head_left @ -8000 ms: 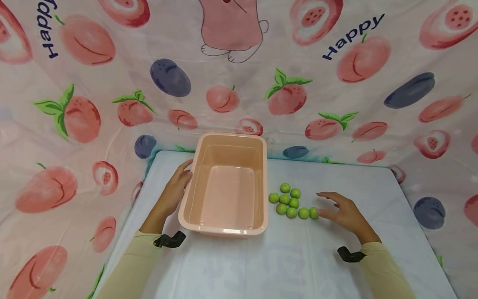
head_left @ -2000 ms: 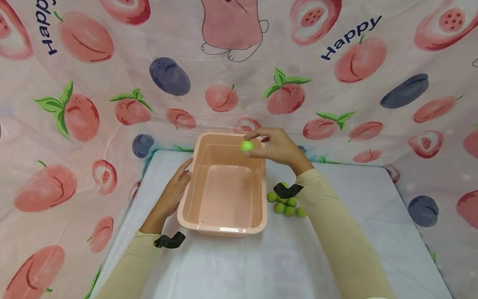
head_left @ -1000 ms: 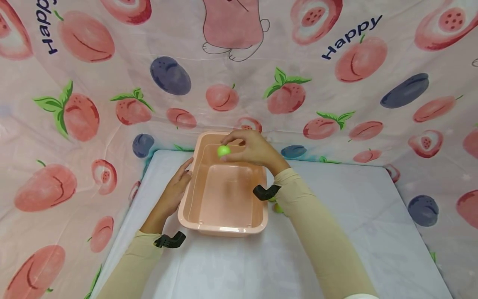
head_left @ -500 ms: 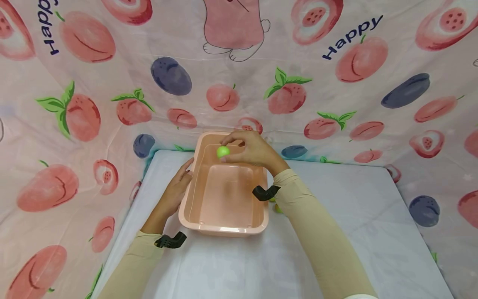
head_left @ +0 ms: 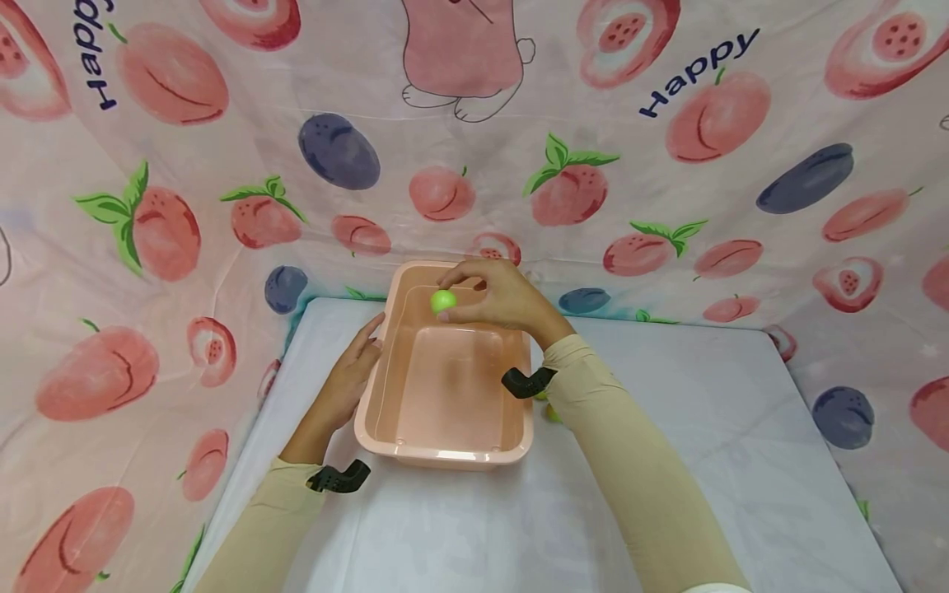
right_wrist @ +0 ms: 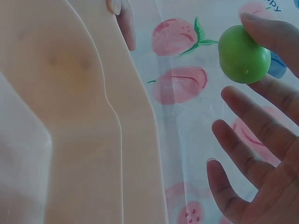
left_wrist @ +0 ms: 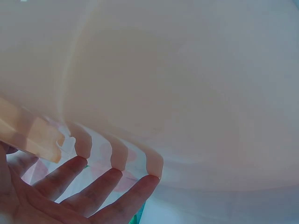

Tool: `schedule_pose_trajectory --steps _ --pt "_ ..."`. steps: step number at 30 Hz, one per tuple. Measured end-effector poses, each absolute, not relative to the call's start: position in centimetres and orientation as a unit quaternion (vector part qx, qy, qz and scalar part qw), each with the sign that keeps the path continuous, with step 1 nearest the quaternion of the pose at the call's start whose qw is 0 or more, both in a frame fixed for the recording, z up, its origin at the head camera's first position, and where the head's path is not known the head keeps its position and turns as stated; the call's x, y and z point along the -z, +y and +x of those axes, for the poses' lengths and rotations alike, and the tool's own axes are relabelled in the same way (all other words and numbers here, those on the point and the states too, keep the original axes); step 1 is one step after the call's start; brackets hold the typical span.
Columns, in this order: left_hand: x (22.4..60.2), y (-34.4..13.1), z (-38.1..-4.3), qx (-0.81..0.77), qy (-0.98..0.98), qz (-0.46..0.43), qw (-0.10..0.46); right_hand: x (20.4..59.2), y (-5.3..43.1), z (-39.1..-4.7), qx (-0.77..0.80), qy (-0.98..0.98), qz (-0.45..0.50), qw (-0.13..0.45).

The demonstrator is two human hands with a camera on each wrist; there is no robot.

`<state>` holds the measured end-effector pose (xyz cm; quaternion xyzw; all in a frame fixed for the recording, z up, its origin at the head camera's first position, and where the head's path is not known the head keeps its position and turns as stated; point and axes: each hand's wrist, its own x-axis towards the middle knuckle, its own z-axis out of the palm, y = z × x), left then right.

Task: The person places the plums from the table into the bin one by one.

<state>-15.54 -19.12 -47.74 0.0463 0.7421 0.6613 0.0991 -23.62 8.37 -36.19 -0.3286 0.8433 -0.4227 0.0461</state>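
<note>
My right hand hovers over the far part of a peach-coloured plastic basin. Between its thumb and index finger it pinches a small round green fruit. In the right wrist view the fruit looks smooth and glossy, and the other fingers spread away from it. My left hand is at the basin's left side. Its fairly straight fingers touch the outer wall, as the left wrist view shows with the fingertips against the plastic. No fruit shows inside the basin.
Just right of the basin, a few green fruits peek out, mostly hidden behind my right wrist and sleeve. A white cloth covers the table. Behind it hangs a fruit-printed curtain. Each wrist carries a black camera mount.
My right hand has picked a green fruit from the group on the table and carried it left over the basin. During the last second it barely moves. The left hand stays on the basin.
</note>
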Motion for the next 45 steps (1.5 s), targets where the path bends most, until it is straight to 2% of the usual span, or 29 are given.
schedule_pose_trajectory --steps 27,45 --pt "47.8 -19.1 -15.6 -0.656 0.746 0.048 0.099 36.5 10.0 -23.8 0.416 0.854 -0.307 0.057" --pt "47.8 -19.0 -15.7 -0.650 0.753 0.041 0.097 36.0 16.8 -23.0 0.439 0.865 -0.242 -0.001"
